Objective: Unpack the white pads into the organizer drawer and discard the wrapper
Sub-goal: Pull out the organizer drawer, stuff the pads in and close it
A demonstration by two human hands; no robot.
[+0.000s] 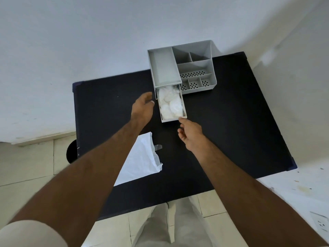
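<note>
A grey organizer (194, 68) stands at the back of a black table (231, 122). Its drawer (185, 111) is pulled out toward me and holds several white pads (170, 106). My left hand (142, 109) hovers just left of the drawer, fingers loosely apart, holding nothing. My right hand (189, 134) is at the drawer's front right corner, one fingertip touching the front edge, the other fingers curled. The white wrapper (140, 161), torn open and flat, lies on the table below my left forearm, partly hidden by it.
The organizer's top has an open tray and several compartments, some with perforated floors. A white wall runs behind the table. A round black object (72, 152) sits on the tiled floor by the table's left edge. A wall socket (320, 223) is at the lower right.
</note>
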